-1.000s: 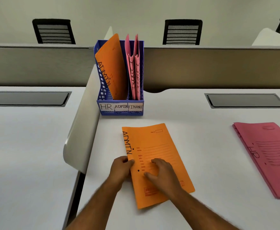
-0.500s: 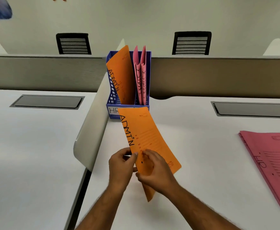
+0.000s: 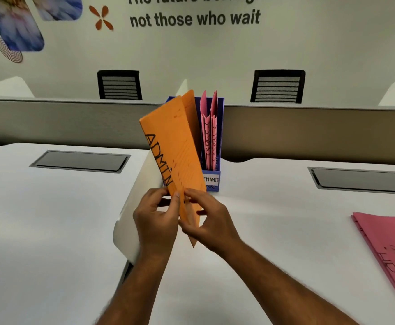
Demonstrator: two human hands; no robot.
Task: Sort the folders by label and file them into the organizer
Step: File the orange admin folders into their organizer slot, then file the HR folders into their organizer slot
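1. Head view: on the far left lies the white desk surface (image 3: 51, 231) with its dark rectangular cable hatch (image 3: 80, 161); since a second ago my view has tipped up, so the wall lettering (image 3: 195, 18) now shows.
2. My left hand (image 3: 155, 218) pinches the lower spine edge of the orange paper folder marked ADMIN (image 3: 173, 156), thumb on the front near the last letter, fingers curled behind.
3. That folder lay flat on the desk a second ago; now it is off the desk, standing nearly upright and tilted left, right in front of the blue plastic three-slot organizer (image 3: 215, 184).
4. My right hand (image 3: 209, 221) grips the folder's lower right part, fingers curled round its bottom edge.
5. A second orange folder (image 3: 190, 106) stands in the organizer behind the held one; two pink folders (image 3: 209, 134) stand in the slot labelled FINANCE, unchanged.
6. Far right, the stack of pink folders marked HR (image 3: 388, 249) lies flat on the desk, as before.
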